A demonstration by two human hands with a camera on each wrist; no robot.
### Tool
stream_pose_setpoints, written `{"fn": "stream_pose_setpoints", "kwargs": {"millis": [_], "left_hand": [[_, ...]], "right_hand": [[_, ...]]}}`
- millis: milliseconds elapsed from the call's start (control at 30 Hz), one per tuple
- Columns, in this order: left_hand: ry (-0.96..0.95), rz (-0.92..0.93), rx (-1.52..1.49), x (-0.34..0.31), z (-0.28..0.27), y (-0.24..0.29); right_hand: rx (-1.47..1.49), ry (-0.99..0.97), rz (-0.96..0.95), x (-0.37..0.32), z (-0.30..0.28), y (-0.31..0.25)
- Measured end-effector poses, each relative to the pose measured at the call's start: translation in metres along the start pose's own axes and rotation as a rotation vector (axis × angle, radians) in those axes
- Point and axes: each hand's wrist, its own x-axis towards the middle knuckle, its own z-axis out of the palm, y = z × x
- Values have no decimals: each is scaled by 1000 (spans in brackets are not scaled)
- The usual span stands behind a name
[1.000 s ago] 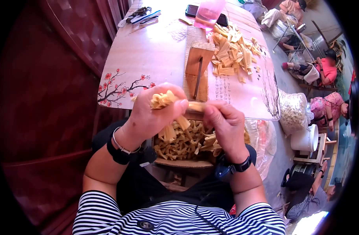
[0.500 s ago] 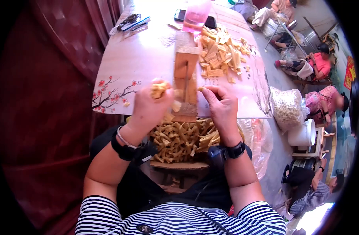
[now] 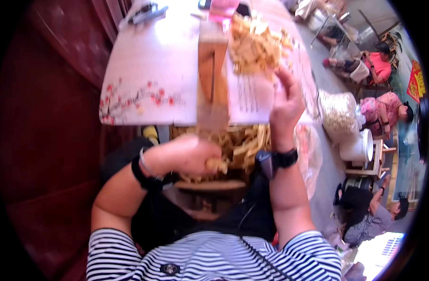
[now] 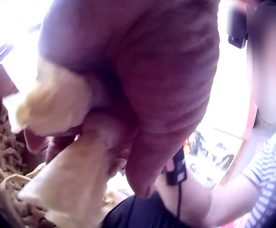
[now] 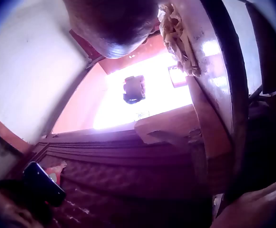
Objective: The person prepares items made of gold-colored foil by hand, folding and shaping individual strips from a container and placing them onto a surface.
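My left hand is low over the box of knotted pieces, its fingers curled round a small bunch of pale yellow strips. In the left wrist view the folded strips stick out between the fingers, with their ends flared. Over the table's right part is my right hand, fingers extended and nothing visible in them. Its fingertips are near the lower edge of a pile of flat yellow strips. A wooden stand with a thin dark upright rod or slot is left of that pile.
The flower-printed table carries a pink cup and a phone at its far end. Right of the table are a clear plastic bag, a full sack, a white bucket and several seated people. A dark red panel rises at the left.
Both hands have come apart from a shared strip. The left hand has dropped from the table edge to the box, still holding its bunch. The right hand has moved up towards the pile, fingers extending.
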Motion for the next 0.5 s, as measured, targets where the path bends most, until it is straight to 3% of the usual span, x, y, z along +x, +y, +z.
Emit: {"fn": "stream_pose_setpoints", "kwargs": {"millis": [33,100,167,200,233,267,300,367,400,433,500], "left_hand": [[54,58,36,3,9,-6],[147,86,327,3,18,-15],[36,-172,152,3,0,1],[110,-114,71,4,3,-11],[180,-49,-7,6,7,-23],[243,20,-79,7,10,-35],[164,-34,-62,4,6,-32],[209,-71,-41,6,5,-22],[226,-92,-29,8,8,-18],[249,-57,-39,11,12,-17],[304,20,-49,19,17,-19]], "right_hand": [[125,-4,109,-6,-4,-12],[519,-162,130,-8,-14,-18],[1021,-759,99,-3,-29,-23],[1050,-982,306,-7,-38,-41],[940,-1204,503,-9,-46,-53],[742,-1334,527,-17,-45,-56],[539,-1455,546,-25,-39,-59],[9,-1504,492,-59,-20,-31],[-220,-1474,136,-77,-14,1],[-595,-1518,107,-85,-4,8],[-868,-1500,-67,-100,12,36]]}}
